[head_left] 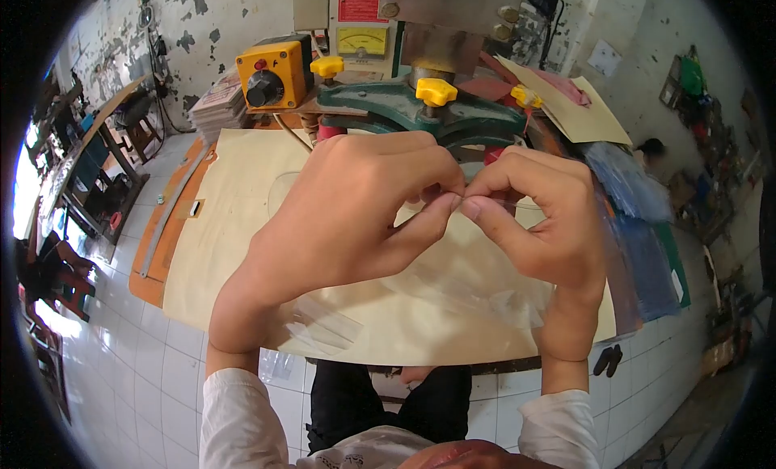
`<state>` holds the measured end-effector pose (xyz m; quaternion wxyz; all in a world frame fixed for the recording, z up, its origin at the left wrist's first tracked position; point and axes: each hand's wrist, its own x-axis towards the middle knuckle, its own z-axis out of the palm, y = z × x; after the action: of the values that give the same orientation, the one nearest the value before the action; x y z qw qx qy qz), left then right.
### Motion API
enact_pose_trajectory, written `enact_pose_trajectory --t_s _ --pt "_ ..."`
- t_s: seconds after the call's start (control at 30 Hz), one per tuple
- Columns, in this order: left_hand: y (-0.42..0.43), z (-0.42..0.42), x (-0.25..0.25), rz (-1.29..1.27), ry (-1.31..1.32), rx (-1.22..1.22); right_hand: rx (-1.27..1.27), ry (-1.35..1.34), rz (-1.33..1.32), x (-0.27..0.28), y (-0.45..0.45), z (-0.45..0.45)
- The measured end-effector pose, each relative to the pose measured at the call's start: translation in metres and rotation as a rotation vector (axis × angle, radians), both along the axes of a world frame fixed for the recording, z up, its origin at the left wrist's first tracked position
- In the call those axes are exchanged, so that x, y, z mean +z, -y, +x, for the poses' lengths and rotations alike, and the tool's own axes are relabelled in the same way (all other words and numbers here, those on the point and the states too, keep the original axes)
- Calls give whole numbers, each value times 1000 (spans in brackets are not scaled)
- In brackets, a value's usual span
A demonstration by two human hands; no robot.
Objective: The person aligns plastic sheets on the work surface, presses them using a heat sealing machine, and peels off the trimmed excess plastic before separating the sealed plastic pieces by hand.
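My left hand [364,202] and my right hand [541,210] meet above the middle of the worktable, thumb and forefinger of each pinched together. Their fingertips almost touch. Between them is a thin piece of clear plastic [517,204], its edge showing near the right fingers; most of it is hidden or too transparent to make out. Beneath the hands, cream paper [218,226] covers the table. Clear plastic scraps [323,325] lie on the paper near the left forearm, and more crumpled clear plastic [513,307] rests by the right wrist.
A green press machine [477,117] with yellow knobs [436,92] stands just beyond my hands. To its left sits a yellow control box [275,73]. Blue plastic sheets [643,259] hang at the right edge. A metal ruler [174,206] lies along the left side.
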<state>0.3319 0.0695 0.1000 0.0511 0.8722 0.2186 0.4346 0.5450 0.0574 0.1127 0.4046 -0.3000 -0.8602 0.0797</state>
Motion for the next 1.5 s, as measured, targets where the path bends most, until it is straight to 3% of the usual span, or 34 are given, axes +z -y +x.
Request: enact_pose_trajectory --t_s 0.37,0.5,0.57,0.8,0.93,1.0,1.03,1.13,1.2,1.23,1.3,1.4,1.5 --pt "-4 -13 3 4 -64 57 25 2 40 -1 -6 5" --pt "-11 -33 8 52 -72 113 -119 41 387 21 25 25" --pt "-15 -40 10 54 -69 142 -160 16 686 18 47 34" --pt "-23 -50 6 116 -86 162 55 -390 1512 6 120 75" --pt "-23 -48 7 126 -82 156 42 -458 1684 2 128 75" --pt "-23 -49 7 134 -88 168 -205 -368 1744 0 124 70" --pt "-23 -49 8 133 -88 162 -209 -378 1738 -2 124 75" --pt "-23 -52 8 126 -92 166 71 -726 1893 -7 123 88" --pt "-21 -59 21 131 -82 167 341 -697 1878 -1 120 79" --pt "-19 -71 42 -79 -189 4 432 -683 1869 0 119 79" --pt "-24 -70 41 -288 -291 -169 288 -683 1882 2 116 69" --pt "-24 -51 15 -1 178 -118 29 -680 1908 2 110 48" --pt "-10 -53 27 -16 -125 96 -92 -684 1934 5 105 35"
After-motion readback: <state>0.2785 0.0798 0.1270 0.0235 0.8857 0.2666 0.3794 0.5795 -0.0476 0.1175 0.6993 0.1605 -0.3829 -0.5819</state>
